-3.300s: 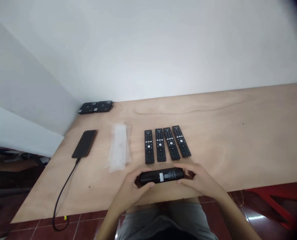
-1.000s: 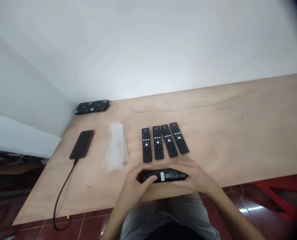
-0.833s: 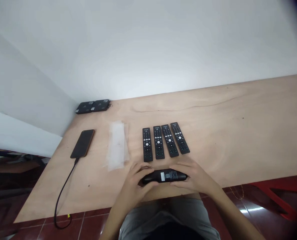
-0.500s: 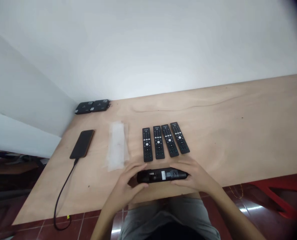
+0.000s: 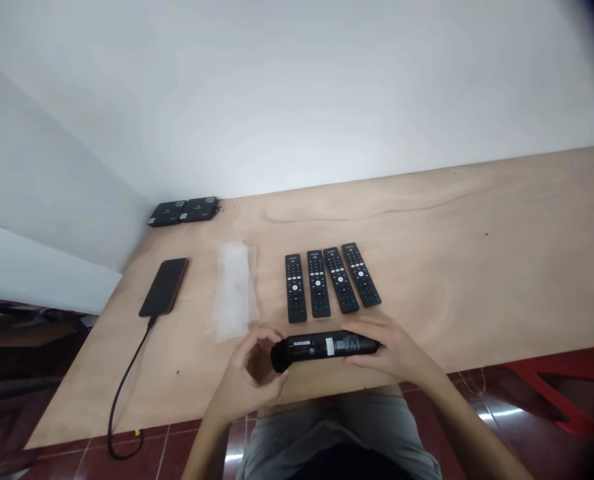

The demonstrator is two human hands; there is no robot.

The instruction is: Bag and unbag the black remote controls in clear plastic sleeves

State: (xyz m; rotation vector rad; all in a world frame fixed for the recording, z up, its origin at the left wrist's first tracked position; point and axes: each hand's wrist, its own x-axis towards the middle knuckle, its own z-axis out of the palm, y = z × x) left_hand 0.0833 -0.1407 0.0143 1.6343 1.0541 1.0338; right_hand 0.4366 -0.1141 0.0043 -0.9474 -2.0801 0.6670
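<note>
A black remote control (image 5: 329, 345) lies crosswise, back side up, its battery compartment showing at the left end and a white label near the middle. My right hand (image 5: 384, 343) is closed around its right end. At the left end, my left hand (image 5: 249, 367) pinches a dark battery cover (image 5: 279, 356) between thumb and fingers. The cover is tilted away from the compartment; whether it still touches the remote I cannot tell. Just beyond my hands, several black remotes (image 5: 318, 283) lie side by side with buttons up.
Left of the remotes lie translucent plastic sleeves (image 5: 234, 291). Farther left is a phone (image 5: 164, 287) with a black cable (image 5: 121, 393) hanging over the table edge. Two black boxes (image 5: 199, 209) sit in the far left corner by the wall. A red chair (image 5: 551, 390) stands at right.
My left hand has moved slightly left and down, pulling the battery cover off the compartment, which now shows open. My right hand keeps hold of the remote's other end.
</note>
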